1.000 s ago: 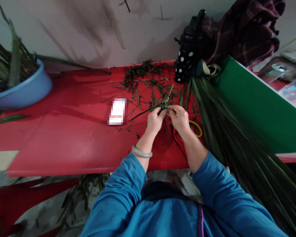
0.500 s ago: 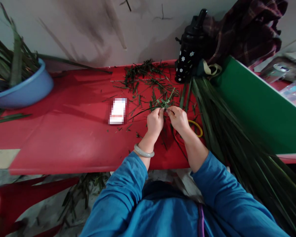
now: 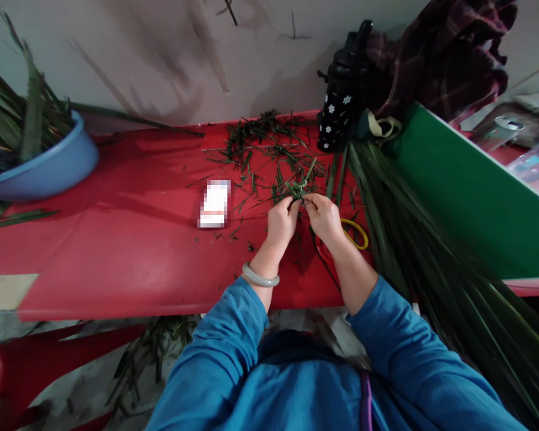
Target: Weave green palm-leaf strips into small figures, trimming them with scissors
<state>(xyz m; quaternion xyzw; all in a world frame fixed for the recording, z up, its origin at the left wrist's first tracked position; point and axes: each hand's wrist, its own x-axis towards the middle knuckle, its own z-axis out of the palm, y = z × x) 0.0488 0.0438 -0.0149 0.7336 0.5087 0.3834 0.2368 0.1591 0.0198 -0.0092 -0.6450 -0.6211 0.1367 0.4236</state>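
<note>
My left hand [image 3: 282, 220] and my right hand [image 3: 324, 215] meet fingertip to fingertip over the red table. Both are closed in a pinch on a small piece of woven green leaf strips [image 3: 299, 189], whose loose ends stick out above the fingers. Its lower part is hidden by my fingertips. Beside my right wrist lies a pair of scissors with yellow and red handles [image 3: 358, 233], partly covered by my forearm. Cut leaf scraps [image 3: 256, 134] are scattered beyond my hands. On my left wrist is a pale bangle [image 3: 260, 276].
A blurred white phone-like rectangle [image 3: 214, 203] lies left of my hands. Long green leaves [image 3: 399, 227] run along the right, against a green board [image 3: 471, 197]. A black flowered tumbler [image 3: 339, 96] stands at the back; a blue basin [image 3: 49, 164] of leaves is far left.
A thin dark strip that stretched left from the piece no longer shows there. My hands stay pinched in nearly the same place, and the view has shifted slightly.
</note>
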